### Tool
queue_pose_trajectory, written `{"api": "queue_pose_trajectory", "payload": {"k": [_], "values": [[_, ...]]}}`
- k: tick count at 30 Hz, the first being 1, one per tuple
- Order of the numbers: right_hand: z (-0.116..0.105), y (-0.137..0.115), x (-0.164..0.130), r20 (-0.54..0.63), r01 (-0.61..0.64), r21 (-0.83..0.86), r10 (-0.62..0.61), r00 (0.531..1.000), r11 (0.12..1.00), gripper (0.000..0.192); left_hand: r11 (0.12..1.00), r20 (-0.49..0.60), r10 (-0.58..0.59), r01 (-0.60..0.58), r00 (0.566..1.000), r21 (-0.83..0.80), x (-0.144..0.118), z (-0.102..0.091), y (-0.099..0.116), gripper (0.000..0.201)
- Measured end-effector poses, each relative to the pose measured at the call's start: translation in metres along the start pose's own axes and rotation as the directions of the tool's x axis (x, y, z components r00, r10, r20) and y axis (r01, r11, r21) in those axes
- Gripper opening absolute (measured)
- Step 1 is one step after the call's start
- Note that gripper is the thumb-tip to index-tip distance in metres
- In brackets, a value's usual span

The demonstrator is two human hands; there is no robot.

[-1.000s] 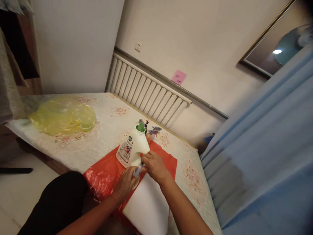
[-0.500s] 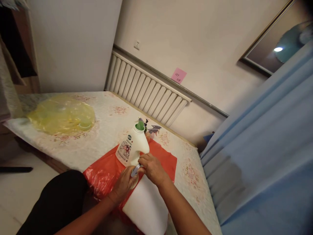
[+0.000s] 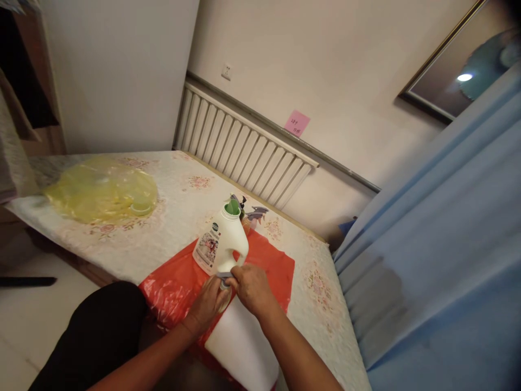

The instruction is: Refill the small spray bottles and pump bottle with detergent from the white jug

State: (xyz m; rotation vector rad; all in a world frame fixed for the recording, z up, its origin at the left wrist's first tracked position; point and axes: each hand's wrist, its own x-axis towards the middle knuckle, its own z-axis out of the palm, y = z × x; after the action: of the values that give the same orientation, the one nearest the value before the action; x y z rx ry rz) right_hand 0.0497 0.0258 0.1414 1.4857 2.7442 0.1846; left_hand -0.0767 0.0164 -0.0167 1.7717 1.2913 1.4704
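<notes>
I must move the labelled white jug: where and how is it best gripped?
Probably by its loop handle, coming from the picture's right, above the right hand: the handle curves out on that side with a finger opening, and the jug stands upright.

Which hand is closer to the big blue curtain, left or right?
Right. The right hand is on the side toward the blue curtain, though not touching it; the left hand is beyond the right one, farther from the curtain.
</notes>
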Motion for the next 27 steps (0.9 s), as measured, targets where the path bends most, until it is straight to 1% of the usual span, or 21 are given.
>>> {"api": "queue_pose_trajectory", "payload": {"k": [3,5,8,10,12,14,16,17,19,21,23,27], "values": [[0.002,-0.014,-0.002,0.032,-0.122,0.022,0.122,0.992,0.992,0.024,1.000,0.007,0.005,-0.005,1.000,0.006,0.001,-0.001,0.003,0.018],[0.003,-0.022,-0.002,0.037,-0.184,0.053,0.183,0.982,0.981,0.023,1.000,0.008,0.007,-0.007,1.000,0.003,0.002,-0.001,0.005,0.016],[-0.001,-0.024,-0.003,0.050,-0.211,0.141,0.206,0.977,0.967,0.027,1.000,0.011,0.014,-0.014,1.000,-0.008,0.003,-0.002,0.005,0.019],[-0.007,-0.019,-0.005,0.055,-0.173,0.251,0.164,0.985,0.953,0.030,1.000,0.018,0.023,-0.022,1.000,-0.015,0.003,-0.002,0.004,0.020],[-0.011,-0.008,-0.008,0.041,-0.111,0.394,0.103,0.994,0.912,0.030,0.999,0.024,0.028,-0.027,0.999,-0.021,0.003,-0.003,0.004,0.021],[-0.010,0.007,-0.010,0.000,-0.054,0.517,0.063,0.998,0.854,0.028,0.999,0.020,0.027,-0.027,0.999,-0.023,0.003,-0.002,0.004,0.022],[-0.005,0.021,-0.011,-0.074,0.006,0.577,0.045,0.996,0.816,0.034,0.999,0.014,0.029,-0.028,0.999,-0.020,0.002,-0.001,0.004,0.023],[-0.002,0.027,-0.010,-0.122,0.054,0.583,0.022,0.992,0.811,0.040,0.999,0.011,0.031,-0.031,0.999,-0.019,0.002,-0.001,0.004,0.022],[0.005,0.034,-0.008,-0.195,0.177,0.574,-0.077,0.978,0.800,0.048,0.999,0.012,0.035,-0.035,0.999,-0.016,0.002,0.000,0.002,0.023],[0.010,0.037,-0.006,-0.215,0.278,0.555,-0.187,0.958,0.784,0.049,0.999,0.017,0.032,-0.032,0.999,-0.015,0.002,0.000,0.001,0.024],[0.012,0.036,-0.004,-0.194,0.314,0.532,-0.247,0.949,0.786,0.046,1.000,0.022,0.028,-0.028,0.999,-0.011,0.003,-0.001,0.000,0.024],[0.011,0.036,0.000,-0.158,0.311,0.449,-0.268,0.950,0.838,0.044,0.999,0.033,0.035,-0.035,0.999,-0.008,0.003,-0.003,-0.001,0.024]]}}
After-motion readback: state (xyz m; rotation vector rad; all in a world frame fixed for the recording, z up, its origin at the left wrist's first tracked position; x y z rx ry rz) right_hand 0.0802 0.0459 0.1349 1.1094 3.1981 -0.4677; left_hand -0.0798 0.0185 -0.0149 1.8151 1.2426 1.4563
